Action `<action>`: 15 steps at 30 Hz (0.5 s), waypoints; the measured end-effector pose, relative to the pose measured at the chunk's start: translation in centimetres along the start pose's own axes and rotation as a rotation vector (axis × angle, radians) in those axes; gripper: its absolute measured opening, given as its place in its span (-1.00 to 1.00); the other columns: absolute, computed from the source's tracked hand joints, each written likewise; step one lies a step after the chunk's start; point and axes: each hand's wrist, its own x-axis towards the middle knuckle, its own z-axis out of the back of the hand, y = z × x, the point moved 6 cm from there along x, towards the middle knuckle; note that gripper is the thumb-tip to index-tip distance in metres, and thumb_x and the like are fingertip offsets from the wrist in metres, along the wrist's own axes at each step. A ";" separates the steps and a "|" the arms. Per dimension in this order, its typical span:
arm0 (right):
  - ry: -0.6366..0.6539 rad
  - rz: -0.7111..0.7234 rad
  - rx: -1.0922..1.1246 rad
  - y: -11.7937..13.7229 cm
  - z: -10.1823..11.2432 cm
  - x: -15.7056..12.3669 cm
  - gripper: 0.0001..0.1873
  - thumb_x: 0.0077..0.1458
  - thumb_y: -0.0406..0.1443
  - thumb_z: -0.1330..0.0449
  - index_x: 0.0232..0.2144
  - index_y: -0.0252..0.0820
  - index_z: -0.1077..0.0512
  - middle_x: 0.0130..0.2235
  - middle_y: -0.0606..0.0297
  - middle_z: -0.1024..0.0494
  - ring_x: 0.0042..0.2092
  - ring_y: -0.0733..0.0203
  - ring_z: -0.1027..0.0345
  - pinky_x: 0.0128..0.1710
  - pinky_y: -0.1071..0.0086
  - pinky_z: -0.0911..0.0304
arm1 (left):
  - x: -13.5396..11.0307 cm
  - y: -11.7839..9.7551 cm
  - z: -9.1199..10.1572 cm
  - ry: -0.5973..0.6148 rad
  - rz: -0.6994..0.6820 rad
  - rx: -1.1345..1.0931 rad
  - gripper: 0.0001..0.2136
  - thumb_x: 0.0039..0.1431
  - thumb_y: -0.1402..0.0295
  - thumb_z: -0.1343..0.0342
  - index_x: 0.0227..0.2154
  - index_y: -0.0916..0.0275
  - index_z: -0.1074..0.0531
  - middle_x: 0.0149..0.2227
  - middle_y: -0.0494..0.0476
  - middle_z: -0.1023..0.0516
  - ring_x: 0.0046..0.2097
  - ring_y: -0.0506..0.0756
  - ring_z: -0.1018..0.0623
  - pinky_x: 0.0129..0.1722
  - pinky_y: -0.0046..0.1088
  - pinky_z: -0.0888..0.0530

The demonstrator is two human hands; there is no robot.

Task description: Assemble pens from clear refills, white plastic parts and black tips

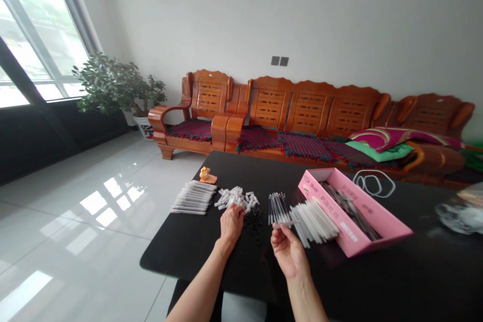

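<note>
My right hand (289, 251) pinches a whitish pen barrel (286, 223) between thumb and fingers, holding it sideways above the table. My left hand (232, 224) is closed, its fingertips at the near edge of a pile of short white pen caps (238, 196); whatever they hold is hidden. Small black plugs (253, 225) lie scattered just right of that hand. Beyond my right hand is a bunch of thin pen refills (278, 205). A stack of translucent white tubes (317, 222) rests to its right. At the left, a row of white pens (194, 197) lies side by side.
A pink box (352, 216) with dark thin sticks inside stands on the black table (211, 256). A small yellow figurine (206, 174) is at the far left edge. Pale loops (375, 183) and a clear plastic bag (462, 214) lie right. Behind is a wooden sofa (294, 110).
</note>
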 end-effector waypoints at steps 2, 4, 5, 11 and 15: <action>-0.003 0.003 0.003 0.2 0.0 -0.1 -0.86 -0.16 -0.50 -0.39 -0.48 -0.28 -0.53 -0.47 0.24 -0.64 -0.49 0.32 -0.51 -0.53 0.54 -0.40 | -0.3 0.1 0.3 -0.019 -0.011 -0.032 -0.84 0.21 0.42 -0.07 -0.33 0.21 -0.57 -0.27 0.12 -0.53 -0.27 0.04 -0.51 -0.25 -0.51 -0.29; -0.005 0.007 0.002 0.3 0.0 -0.1 -0.86 -0.15 -0.51 -0.39 -0.48 -0.28 -0.53 -0.47 0.24 -0.64 -0.49 0.32 -0.51 -0.53 0.54 -0.40 | -0.9 0.1 0.5 0.001 -0.031 -0.069 -0.86 0.18 0.41 -0.10 -0.35 0.22 -0.58 -0.31 0.10 -0.52 -0.29 0.04 -0.50 -0.26 -0.51 -0.29; -0.004 0.010 -0.003 0.4 0.0 -0.1 -0.86 -0.14 -0.51 -0.38 -0.48 -0.27 -0.53 -0.46 0.24 -0.64 -0.49 0.32 -0.51 -0.53 0.54 -0.40 | -1.3 0.1 0.4 0.022 -0.042 -0.083 -0.87 0.16 0.40 -0.12 -0.36 0.22 -0.58 -0.32 0.10 -0.52 -0.29 0.04 -0.50 -0.26 -0.52 -0.29; 0.008 0.016 -0.035 0.0 -0.3 0.1 -0.86 -0.15 -0.48 -0.40 -0.49 -0.27 -0.52 -0.47 0.26 -0.64 -0.49 0.31 -0.52 -0.53 0.55 -0.40 | -2.7 0.0 0.1 0.139 -0.024 -0.062 -0.91 0.11 0.40 -0.17 -0.36 0.20 -0.58 -0.29 0.10 -0.53 -0.25 0.06 -0.51 -0.22 -0.50 -0.31; 0.017 0.030 -0.062 -0.1 -0.3 -0.1 -0.83 -0.17 -0.46 -0.43 -0.48 -0.26 -0.52 -0.46 0.27 -0.65 -0.47 0.31 -0.53 -0.49 0.55 -0.43 | -2.6 0.4 0.3 0.076 0.073 -0.301 -0.93 0.07 0.42 -0.17 -0.43 0.24 -0.55 -0.38 0.10 -0.52 -0.31 0.05 -0.50 -0.27 -0.50 -0.34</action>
